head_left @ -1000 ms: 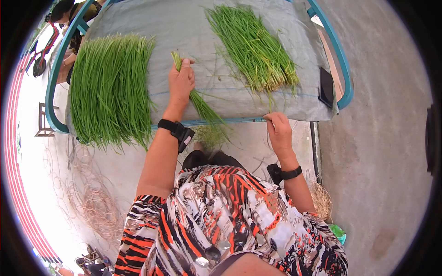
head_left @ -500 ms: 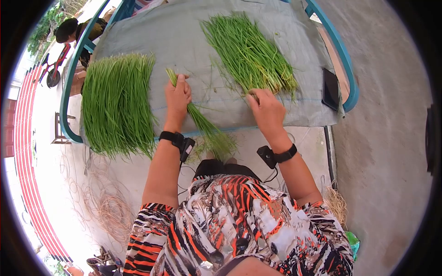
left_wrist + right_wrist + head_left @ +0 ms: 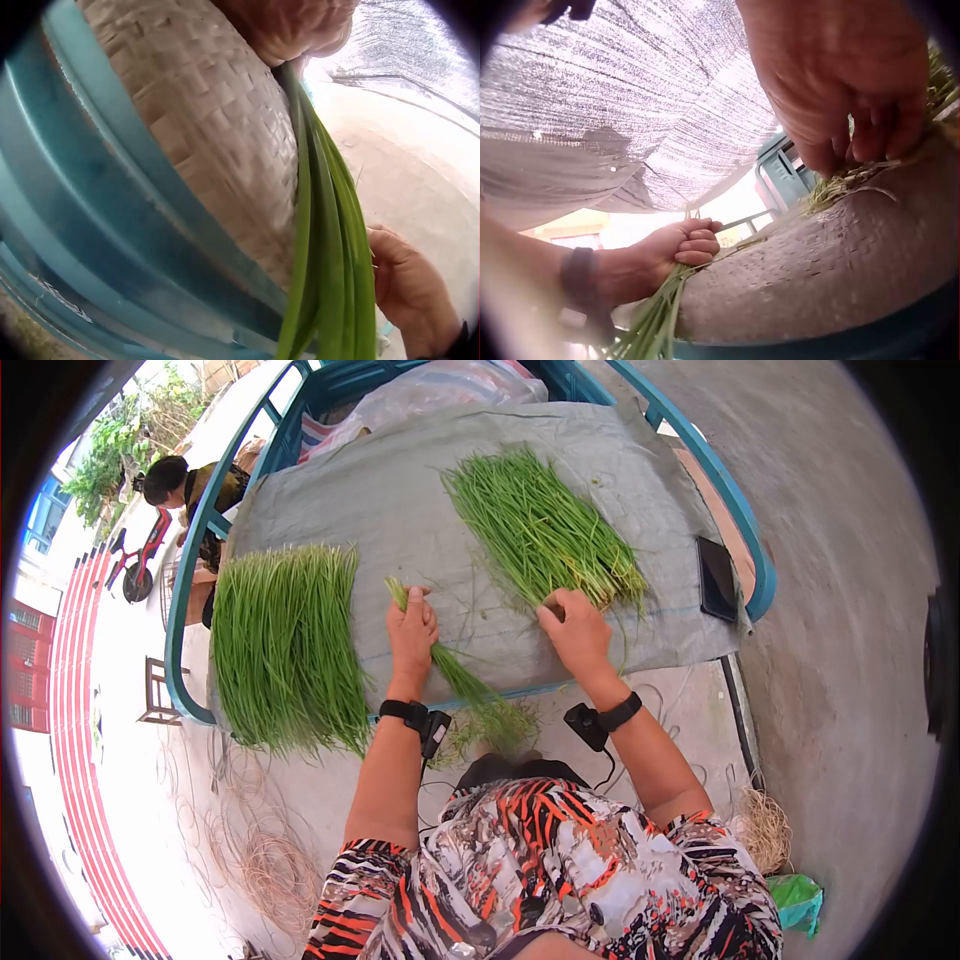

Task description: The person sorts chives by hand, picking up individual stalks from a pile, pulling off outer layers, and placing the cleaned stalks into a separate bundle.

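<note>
My left hand (image 3: 412,635) grips a small bunch of garlic chives (image 3: 465,680), pale stem ends poking up past the fist and green leaves trailing toward my body over the sheet's near edge. At the lower end of a loose chive pile (image 3: 540,520), my right hand (image 3: 580,632) pinches at the pale, yellowish stem ends with thumb and fingers curled. In the right wrist view its fingertips sit right among the dry stem ends (image 3: 832,189). To the left lies a neatly aligned, thick row of chives (image 3: 285,650), its leaf ends hanging over the near edge.
A grey woven sheet (image 3: 390,500) covers the bed, framed by blue metal rails (image 3: 755,545). A phone (image 3: 717,578) lies at the right edge. Another person (image 3: 200,485) is beyond the left rail. Straw (image 3: 762,830) and a green bag (image 3: 797,902) are on the floor at right.
My right hand has gone from the near edge up to the stem ends of the loose pile. The left hand still holds its bunch. The head view has shifted, showing more of the far end.
</note>
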`<state>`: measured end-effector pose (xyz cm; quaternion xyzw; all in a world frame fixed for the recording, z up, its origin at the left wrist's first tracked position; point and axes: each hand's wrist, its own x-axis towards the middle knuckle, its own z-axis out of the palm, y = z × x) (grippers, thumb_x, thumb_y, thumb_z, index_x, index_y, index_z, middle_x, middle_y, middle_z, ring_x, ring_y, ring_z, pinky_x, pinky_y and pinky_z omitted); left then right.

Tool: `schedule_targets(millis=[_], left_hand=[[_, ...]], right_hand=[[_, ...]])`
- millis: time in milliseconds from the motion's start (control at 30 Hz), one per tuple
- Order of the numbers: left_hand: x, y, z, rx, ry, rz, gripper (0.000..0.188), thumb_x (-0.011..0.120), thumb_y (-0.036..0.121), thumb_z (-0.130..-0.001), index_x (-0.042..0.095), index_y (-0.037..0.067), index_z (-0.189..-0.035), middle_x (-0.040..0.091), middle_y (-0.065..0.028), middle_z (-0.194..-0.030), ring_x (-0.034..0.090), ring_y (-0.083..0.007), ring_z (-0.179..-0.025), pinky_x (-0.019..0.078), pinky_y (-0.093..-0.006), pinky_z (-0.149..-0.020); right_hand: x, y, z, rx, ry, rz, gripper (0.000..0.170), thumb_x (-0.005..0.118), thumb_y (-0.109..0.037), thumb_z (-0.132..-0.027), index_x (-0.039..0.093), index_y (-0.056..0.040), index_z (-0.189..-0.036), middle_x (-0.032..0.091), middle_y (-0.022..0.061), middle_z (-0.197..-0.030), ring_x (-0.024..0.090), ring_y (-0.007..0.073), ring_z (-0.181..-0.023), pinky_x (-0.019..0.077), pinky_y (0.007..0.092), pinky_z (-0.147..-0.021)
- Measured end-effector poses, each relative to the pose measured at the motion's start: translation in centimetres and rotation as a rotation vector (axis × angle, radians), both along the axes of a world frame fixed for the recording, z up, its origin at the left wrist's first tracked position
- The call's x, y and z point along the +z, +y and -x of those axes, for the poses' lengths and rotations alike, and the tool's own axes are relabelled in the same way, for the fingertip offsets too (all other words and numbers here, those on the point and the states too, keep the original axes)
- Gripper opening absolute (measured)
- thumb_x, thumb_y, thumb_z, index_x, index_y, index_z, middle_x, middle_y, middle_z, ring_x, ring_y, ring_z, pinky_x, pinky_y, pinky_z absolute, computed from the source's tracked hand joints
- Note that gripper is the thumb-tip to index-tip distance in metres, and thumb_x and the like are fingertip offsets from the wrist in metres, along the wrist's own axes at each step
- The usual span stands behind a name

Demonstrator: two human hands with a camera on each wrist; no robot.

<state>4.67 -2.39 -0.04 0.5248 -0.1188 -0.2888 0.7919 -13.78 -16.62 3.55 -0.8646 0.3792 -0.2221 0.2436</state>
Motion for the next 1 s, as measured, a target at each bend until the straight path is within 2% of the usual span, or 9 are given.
schedule_targets(millis=[200, 300, 400, 500, 600, 733, 833, 933, 1000], left_hand=[[-0.3, -0.6, 0.3, -0.033, 0.02, 0.019, 0.024, 0.047, 0.026, -0.099, 0.051, 0.002, -0.099, 0.037, 0.0049, -0.062, 0.031, -0.0032, -0.045, 0.0244, -0.0202, -0.038], [-0.1, -0.9, 0.5, -0.037, 0.019, 0.004, 0.025, 0.048, 0.028, -0.099, 0.051, 0.003, -0.098, 0.036, 0.0052, -0.06, 0.031, -0.0034, -0.045, 0.0236, -0.0206, -0.038], [0.2, -1.1, 1.0, -0.042, 0.02, -0.018, 0.025, 0.048, 0.028, -0.099, 0.051, 0.003, -0.098, 0.035, 0.0057, -0.059, 0.031, -0.0033, -0.045, 0.0234, -0.0211, -0.038], [0.3, -1.4, 1.2, -0.056, 0.008, -0.021, 0.022, 0.05, 0.026, -0.098, 0.051, 0.004, -0.098, 0.035, 0.0062, -0.058, 0.031, -0.003, -0.046, 0.0239, -0.0215, -0.038], [0.2, -1.4, 1.4, -0.06, -0.004, -0.004, 0.02, 0.054, 0.024, -0.096, 0.052, 0.004, -0.097, 0.035, 0.0066, -0.058, 0.031, -0.0025, -0.045, 0.024, -0.0215, -0.039], [0.4, -1.5, 2.2, -0.053, -0.086, -0.128, 0.019, 0.061, 0.019, -0.092, 0.055, 0.005, -0.102, 0.04, 0.0064, -0.06, 0.037, -0.0039, -0.048, 0.0285, -0.0216, -0.043], [1.6, -1.6, 3.9, -0.108, -0.611, -0.343, 0.028, 0.065, 0.015, -0.087, 0.056, 0.006, -0.112, 0.051, 0.0014, -0.062, 0.046, -0.0088, -0.052, 0.0368, -0.0251, -0.049], [3.9, -1.9, 6.3, -0.258, -0.897, -0.237, 0.044, 0.066, 0.008, -0.08, 0.054, 0.01, -0.122, 0.062, -0.0064, -0.077, 0.057, -0.0173, -0.06, 0.0455, -0.0314, -0.056], [4.3, -2.3, 7.1, -0.248, -1.143, -0.184, 0.042, 0.066, 0.008, -0.078, 0.057, 0.012, -0.119, 0.06, -0.0071, -0.08, 0.061, -0.022, -0.07, 0.0484, -0.0337, -0.059]], right_hand=[[0.6, -0.3, 1.6, 0.013, -0.123, -0.377, 0.022, 0.06, -0.028, -0.084, 0.065, -0.0107, -0.096, 0.064, 0.0077, -0.079, 0.061, 0.0261, -0.069, 0.0459, 0.0356, -0.067], [1.6, 0.0, 2.3, 0.066, -0.329, -0.739, 0.019, 0.062, -0.024, -0.085, 0.064, -0.0072, -0.095, 0.061, 0.0044, -0.07, 0.059, 0.0177, -0.064, 0.0456, 0.0298, -0.062], [1.0, -0.1, 3.0, 0.102, -0.172, -0.327, 0.016, 0.062, -0.019, -0.087, 0.064, -0.0043, -0.094, 0.058, -0.0004, -0.069, 0.054, 0.0078, -0.057, 0.0424, 0.0239, -0.053], [2.6, 0.1, 3.5, 0.171, -0.488, -0.873, 0.016, 0.06, -0.017, -0.09, 0.064, -0.0024, -0.094, 0.054, -0.0036, -0.068, 0.049, 0.003, -0.054, 0.0391, 0.0203, -0.049], [1.7, -0.1, 3.8, 0.092, -0.372, -0.667, 0.017, 0.06, -0.017, -0.09, 0.063, -0.0012, -0.096, 0.054, -0.0033, -0.068, 0.048, 0.0045, -0.052, 0.0399, 0.0212, -0.05], [1.3, -0.3, 4.5, 0.058, -0.44, -0.768, 0.018, 0.059, -0.017, -0.09, 0.063, -0.0008, -0.097, 0.053, -0.0033, -0.067, 0.048, 0.0043, -0.053, 0.0397, 0.0205, -0.05], [0.8, -0.2, 4.4, 0.034, -0.43, -0.736, 0.018, 0.058, -0.017, -0.091, 0.063, -0.0005, -0.097, 0.053, -0.0029, -0.067, 0.048, 0.0044, -0.053, 0.0399, 0.0206, -0.05], [1.3, 0.1, 4.3, 0.025, -0.396, -0.687, 0.017, 0.058, -0.016, -0.091, 0.063, -0.0004, -0.096, 0.053, -0.0023, -0.068, 0.048, 0.0047, -0.054, 0.0404, 0.0211, -0.051], [1.8, 0.5, 4.0, 0.04, -0.361, -0.652, 0.016, 0.058, -0.013, -0.09, 0.063, 0.0, -0.096, 0.054, -0.0013, -0.07, 0.048, 0.0051, -0.055, 0.0405, 0.0216, -0.052]])
